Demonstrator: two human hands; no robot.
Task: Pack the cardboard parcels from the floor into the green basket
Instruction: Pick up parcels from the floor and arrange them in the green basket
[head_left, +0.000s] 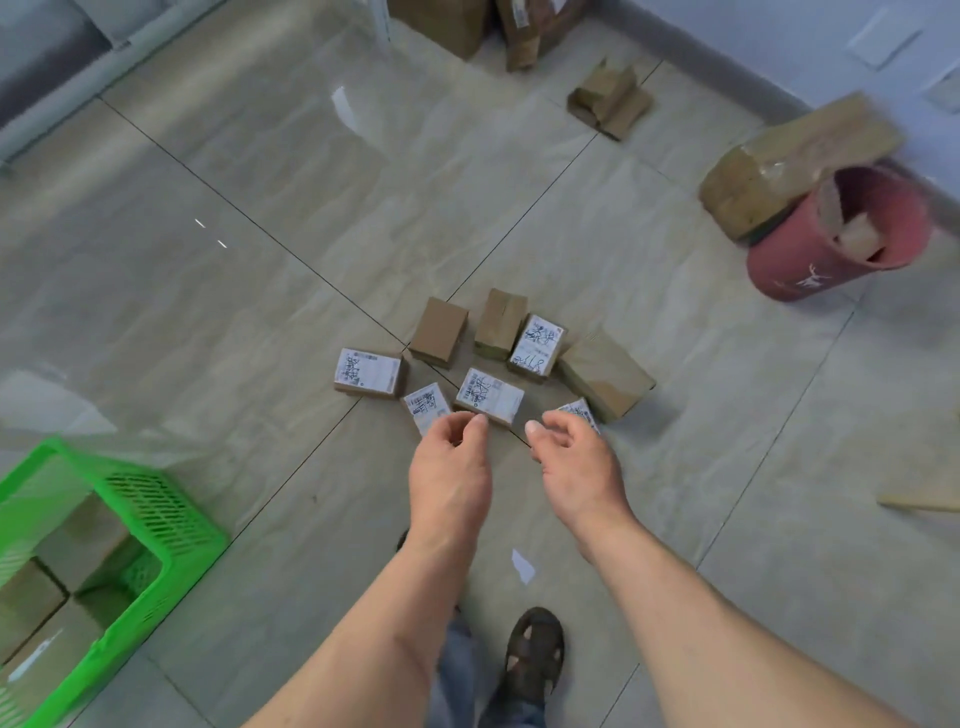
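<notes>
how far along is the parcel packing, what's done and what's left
Done: several cardboard parcels already sit inside the green basket. In hand: nothing; the left hand and right hand are both empty, reaching toward the cluster of small parcels on the floor. Left: about eight parcels in that cluster remain to be packed.

I see the green basket (171, 525) cut off at lower left; my right hand (576, 457) hides most of one labelled parcel (582, 410); label print unreadable.
</notes>
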